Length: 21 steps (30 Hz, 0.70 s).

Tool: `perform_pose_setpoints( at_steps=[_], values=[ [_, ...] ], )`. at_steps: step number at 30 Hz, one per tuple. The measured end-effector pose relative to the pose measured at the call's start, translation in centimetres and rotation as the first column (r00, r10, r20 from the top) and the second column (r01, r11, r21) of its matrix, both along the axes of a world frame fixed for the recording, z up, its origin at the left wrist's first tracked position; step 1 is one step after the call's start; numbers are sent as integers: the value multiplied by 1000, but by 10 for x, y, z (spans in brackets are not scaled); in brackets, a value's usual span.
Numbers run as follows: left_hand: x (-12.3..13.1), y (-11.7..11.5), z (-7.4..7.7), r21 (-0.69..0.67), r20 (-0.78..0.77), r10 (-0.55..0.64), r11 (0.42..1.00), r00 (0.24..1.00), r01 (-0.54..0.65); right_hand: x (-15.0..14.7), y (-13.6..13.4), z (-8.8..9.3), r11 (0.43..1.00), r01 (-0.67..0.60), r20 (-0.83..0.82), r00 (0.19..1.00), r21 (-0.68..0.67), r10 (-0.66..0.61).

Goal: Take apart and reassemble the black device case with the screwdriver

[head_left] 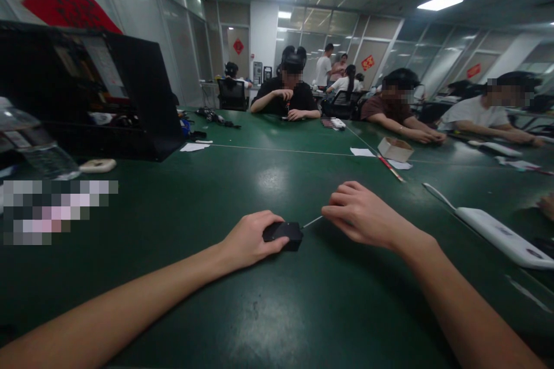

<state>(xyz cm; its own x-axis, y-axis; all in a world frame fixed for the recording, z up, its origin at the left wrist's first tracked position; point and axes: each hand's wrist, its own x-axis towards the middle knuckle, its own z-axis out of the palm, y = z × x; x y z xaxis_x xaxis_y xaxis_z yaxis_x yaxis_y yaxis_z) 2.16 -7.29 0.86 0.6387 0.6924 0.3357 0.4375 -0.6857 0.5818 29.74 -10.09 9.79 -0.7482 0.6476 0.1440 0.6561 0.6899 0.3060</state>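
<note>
A small black box (291,233) rests on the green table (268,305) in front of me. My left hand (255,237) is wrapped round its left end, thumb along the near side and fingers over the far side. From the right end of the box a thin, light-coloured rod (312,222) slants up to the right. My right hand (357,213) pinches the rod's other end between curled fingers, raised a little above the table. The rod's tip at the box is too small to make out clearly.
A white power strip (502,236) with a cable lies at the right. A beige box (395,149) and a red stick (390,168) are farther back. At the left stand a clear bottle (43,150) and a large black case (142,98). People sit across the table.
</note>
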Motion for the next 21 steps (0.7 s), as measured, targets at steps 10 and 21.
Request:
perform_pose_setpoints(
  at_steps=[10, 21],
  values=[
    [-2, 2, -2, 50, -42, -5, 999, 999, 7, -1, -3, 1, 1000, 0, -5, 1000, -9, 0],
    [-3, 3, -8, 25, 40, -42, 999, 998, 41, -17, 14, -44, 802, -155, -421, 898, -577, -129]
  ],
)
